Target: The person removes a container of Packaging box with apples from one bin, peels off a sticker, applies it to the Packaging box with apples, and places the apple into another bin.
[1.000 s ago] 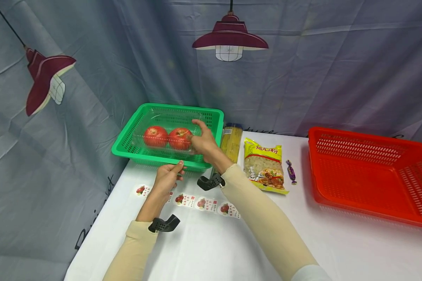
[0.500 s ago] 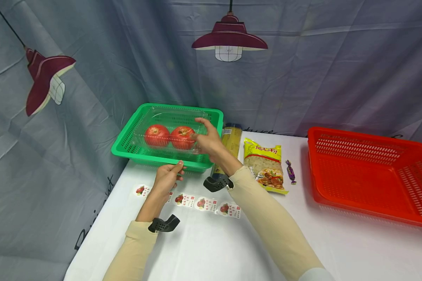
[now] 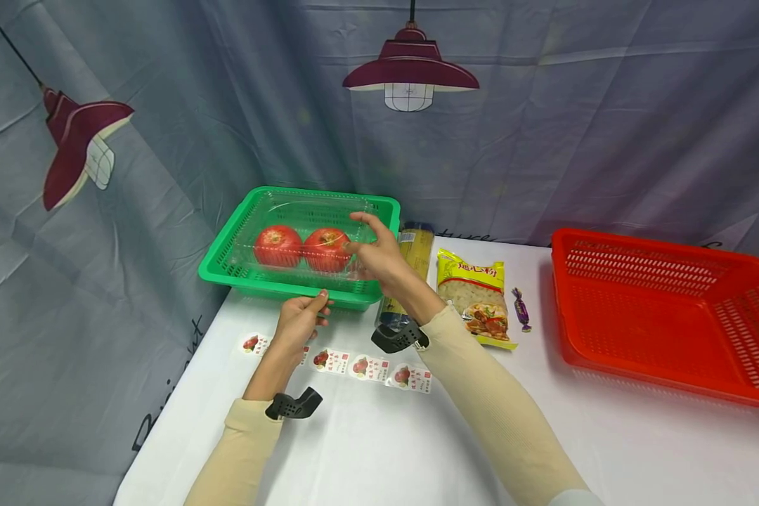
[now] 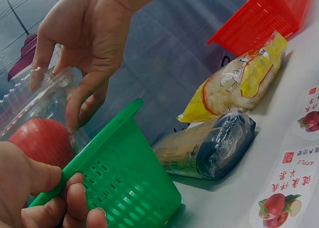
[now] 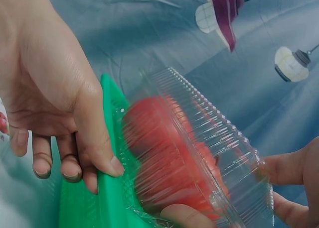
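Note:
A clear plastic box [image 3: 278, 200] with two red apples [image 3: 278, 246] inside sits within the green basket [image 3: 211, 270] in the head view. Its right end is in my right hand [image 3: 384, 260], thumb on the near side and fingers on the far side. My left hand [image 3: 297, 323] pinches the basket's front rim between thumb and fingers. The left wrist view shows that thumb [image 4: 45, 177] lying over the green rim. Whether the box's underside touches the basket floor is hidden.
Beside the basket lie a yellow pack of noodles [image 3: 417, 249], a bag of pasta [image 3: 472, 295] and a purple wrapped candy [image 3: 521, 309]. A red basket [image 3: 670, 246] stands at the right. A strip of apple stickers [image 3: 370, 367] lies in front.
My right hand has shifted slightly to the right along the end of the plastic box. The box and apples have moved only slightly. My left hand stays on the basket rim.

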`<state>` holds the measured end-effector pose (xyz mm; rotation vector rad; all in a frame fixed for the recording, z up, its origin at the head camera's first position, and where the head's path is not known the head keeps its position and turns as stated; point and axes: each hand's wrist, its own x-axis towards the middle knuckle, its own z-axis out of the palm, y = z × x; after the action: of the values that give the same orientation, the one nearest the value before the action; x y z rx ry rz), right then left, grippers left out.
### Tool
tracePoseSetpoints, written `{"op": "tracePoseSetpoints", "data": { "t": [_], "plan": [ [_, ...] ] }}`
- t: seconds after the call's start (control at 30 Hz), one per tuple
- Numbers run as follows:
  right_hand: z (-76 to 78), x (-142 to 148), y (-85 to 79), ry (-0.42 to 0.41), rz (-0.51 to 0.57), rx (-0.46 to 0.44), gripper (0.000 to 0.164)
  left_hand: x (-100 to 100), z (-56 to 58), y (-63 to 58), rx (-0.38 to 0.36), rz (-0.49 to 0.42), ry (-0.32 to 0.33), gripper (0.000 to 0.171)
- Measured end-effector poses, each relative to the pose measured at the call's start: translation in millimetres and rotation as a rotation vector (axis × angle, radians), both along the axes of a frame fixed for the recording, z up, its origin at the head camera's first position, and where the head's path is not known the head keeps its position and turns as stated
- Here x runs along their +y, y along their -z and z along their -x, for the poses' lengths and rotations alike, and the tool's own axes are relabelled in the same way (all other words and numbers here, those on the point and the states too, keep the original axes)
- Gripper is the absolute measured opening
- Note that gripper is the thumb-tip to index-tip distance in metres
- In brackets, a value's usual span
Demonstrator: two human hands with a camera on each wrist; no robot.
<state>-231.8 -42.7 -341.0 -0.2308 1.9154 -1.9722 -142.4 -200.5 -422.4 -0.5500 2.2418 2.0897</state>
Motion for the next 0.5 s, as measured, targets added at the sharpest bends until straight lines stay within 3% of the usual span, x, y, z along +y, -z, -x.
{"op": "tracePoseSetpoints", "data": {
  "t": [0.5],
  "plan": [
    [-10.0,13,-5.7,0.000,0.083,0.014,0.049,0,-1.5,-0.9,0.020,-0.011,0.004,0.039]
  ]
}}
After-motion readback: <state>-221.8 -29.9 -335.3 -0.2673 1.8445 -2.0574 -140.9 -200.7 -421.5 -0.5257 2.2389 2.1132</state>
